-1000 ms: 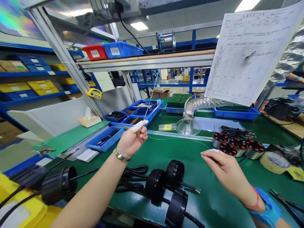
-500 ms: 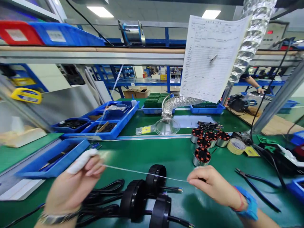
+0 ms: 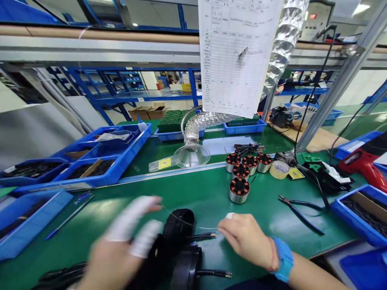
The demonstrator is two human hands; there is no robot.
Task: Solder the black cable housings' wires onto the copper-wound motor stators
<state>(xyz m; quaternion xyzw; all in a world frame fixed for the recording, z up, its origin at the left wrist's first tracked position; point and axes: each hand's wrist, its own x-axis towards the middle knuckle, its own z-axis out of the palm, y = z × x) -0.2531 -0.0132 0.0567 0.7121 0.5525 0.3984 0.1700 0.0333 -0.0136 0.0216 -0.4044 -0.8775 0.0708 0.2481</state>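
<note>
My left hand [image 3: 121,241], blurred by motion, reaches over the black round housings at lower left. White wraps cover its thumb and index finger, which are spread apart. A faint thin line runs from near its fingertips across the upper black housing [image 3: 178,225]. To the right, my right hand [image 3: 242,237] is closed in a pinch, and a short end of a thin white strand [image 3: 208,228] sticks out from its fingertips. Below lies another black housing [image 3: 186,266] with a cable whose stripped wire ends point right. My left hand partly hides further black parts.
Several motor stators [image 3: 239,189] with black and orange tops stand right of centre. Cutting pliers [image 3: 299,213] lie beside a tape roll [image 3: 279,169]. A clear suction hood [image 3: 192,156] sits mid-table, blue bins [image 3: 102,177] at left, a pen [image 3: 69,217] nearer, and a red power tool [image 3: 363,163] at right.
The strand was stretched taut between both hands; now only a short end shows at my right hand. My left hand has moved right and down with fingers spread. The view has shifted right and downward.
</note>
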